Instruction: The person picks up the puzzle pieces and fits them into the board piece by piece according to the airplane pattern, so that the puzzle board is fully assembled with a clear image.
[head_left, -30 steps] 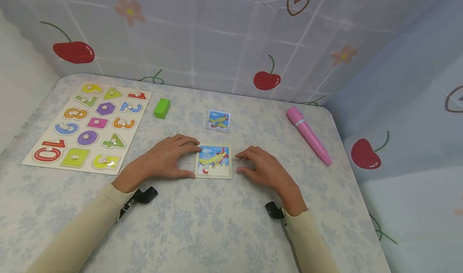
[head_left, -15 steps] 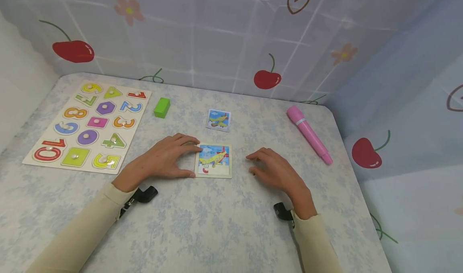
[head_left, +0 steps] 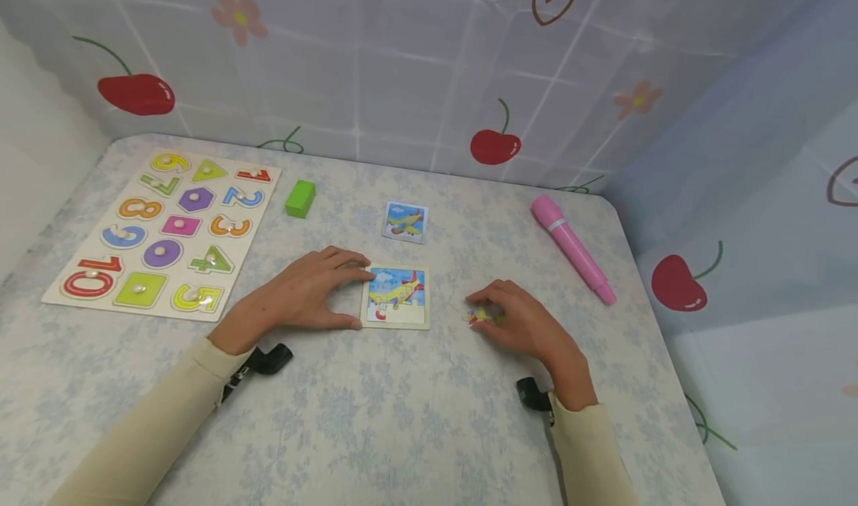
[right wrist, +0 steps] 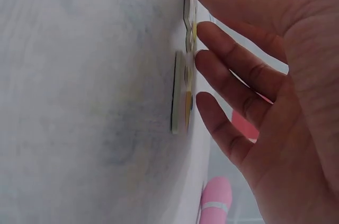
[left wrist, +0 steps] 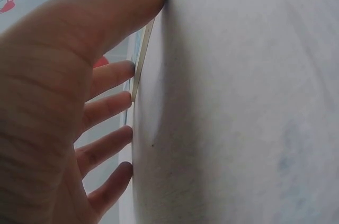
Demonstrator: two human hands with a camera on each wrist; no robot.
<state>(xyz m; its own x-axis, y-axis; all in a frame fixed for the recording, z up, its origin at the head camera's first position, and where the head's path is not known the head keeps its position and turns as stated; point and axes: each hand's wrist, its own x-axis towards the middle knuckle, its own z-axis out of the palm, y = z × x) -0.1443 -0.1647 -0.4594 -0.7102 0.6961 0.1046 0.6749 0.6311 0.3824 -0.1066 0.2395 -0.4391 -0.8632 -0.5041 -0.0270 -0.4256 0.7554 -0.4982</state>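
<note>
A small square jigsaw puzzle board [head_left: 395,297] with a yellow plane on blue sky lies mid-table, its picture broken by a pale area along the lower part. My left hand [head_left: 304,293] touches its left side, thumb at the near corner and forefinger on the far part of that edge; the other fingers are spread. Right of the board, my right hand [head_left: 526,323] is bent over several loose puzzle pieces [head_left: 477,317], partly hidden under it. In the right wrist view, thin pieces [right wrist: 181,94] lie flat by the fingertips, the thumb against one edge.
Behind the board lies a small plane picture card [head_left: 405,223]. A green block [head_left: 300,199] and a number-and-shape peg board [head_left: 164,238] are at left. A pink microphone-shaped toy [head_left: 573,249] lies at right. A printed curtain [head_left: 415,66] borders the table's back.
My right hand has moved right, away from the puzzle board, to the loose pieces, which now show between thumb and fingers. The left hand and board have stayed in place.
</note>
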